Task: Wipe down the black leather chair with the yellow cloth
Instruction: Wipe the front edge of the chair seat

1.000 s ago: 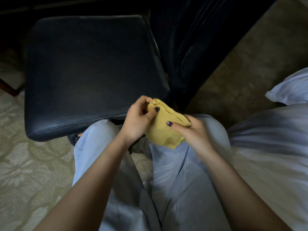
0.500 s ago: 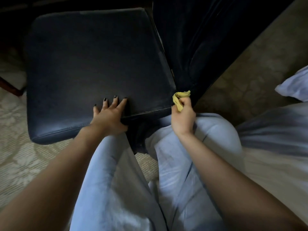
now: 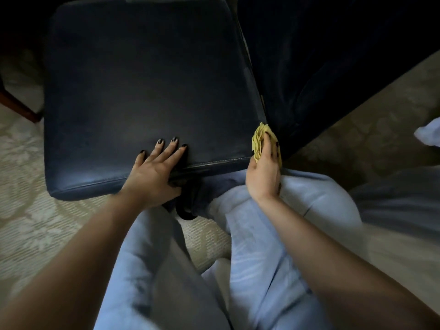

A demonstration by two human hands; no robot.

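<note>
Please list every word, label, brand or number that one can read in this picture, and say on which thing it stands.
None. No readable text shows on the black leather chair, the yellow cloth, the trousers or the carpet.

— Where is the yellow cloth [image 3: 258, 144]?
— Bunched into folds in the right hand [image 3: 264, 172], just beside the seat's near right corner.
— And the black leather chair [image 3: 142, 91]?
— Its padded square seat is smooth and dark, with a stitched seam along the near edge.
</note>
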